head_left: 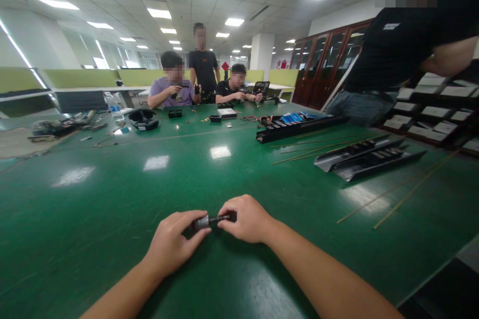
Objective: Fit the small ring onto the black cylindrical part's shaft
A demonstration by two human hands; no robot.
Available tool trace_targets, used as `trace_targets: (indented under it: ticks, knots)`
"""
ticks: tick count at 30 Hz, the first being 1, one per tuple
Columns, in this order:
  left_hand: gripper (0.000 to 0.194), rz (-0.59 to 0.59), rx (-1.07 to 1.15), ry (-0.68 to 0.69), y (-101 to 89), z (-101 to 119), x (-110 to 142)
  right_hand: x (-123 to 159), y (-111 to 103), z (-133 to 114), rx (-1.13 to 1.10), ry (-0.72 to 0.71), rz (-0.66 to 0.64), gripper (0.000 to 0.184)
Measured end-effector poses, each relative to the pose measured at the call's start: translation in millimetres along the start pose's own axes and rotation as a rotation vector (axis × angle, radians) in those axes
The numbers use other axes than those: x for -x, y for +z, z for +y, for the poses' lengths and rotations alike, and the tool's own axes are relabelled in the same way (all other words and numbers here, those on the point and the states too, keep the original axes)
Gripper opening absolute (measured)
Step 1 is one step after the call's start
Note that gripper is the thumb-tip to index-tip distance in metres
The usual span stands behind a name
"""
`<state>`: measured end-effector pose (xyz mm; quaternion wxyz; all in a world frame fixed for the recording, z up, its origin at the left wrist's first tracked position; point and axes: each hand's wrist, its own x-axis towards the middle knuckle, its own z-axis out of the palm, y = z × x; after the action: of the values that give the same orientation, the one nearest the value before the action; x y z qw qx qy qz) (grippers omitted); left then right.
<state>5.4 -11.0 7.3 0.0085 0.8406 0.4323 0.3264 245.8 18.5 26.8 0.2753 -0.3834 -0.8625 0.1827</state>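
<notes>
Between my hands, just over the green table (123,199), is a small silver cylinder (202,222) with a thin dark shaft (218,218) sticking out to the right. It looks like a small motor, though its exact kind is unclear. My left hand (174,241) is closed on the silver body, thumb below and fingers above. The far end of the shaft is pinched by the thumb and fingers of my right hand (243,219). My fingers partly cover both ends.
Thin yellowish rods (359,206) and black metal channels (374,162) lie to the right. Farther back are a long black channel (295,129) with blue packets, a dark headset (142,119) and small black boxes. Several people are around the table, one standing close at right.
</notes>
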Motion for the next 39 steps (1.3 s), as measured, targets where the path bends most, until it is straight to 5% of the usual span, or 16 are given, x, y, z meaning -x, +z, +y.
trace_targets:
  ticks: [39]
  knots:
    - [0.031,-0.045,0.074,-0.104,-0.5,3.6,-5.3,-0.2,-9.0,-1.9,0.011,0.055,0.017,0.015]
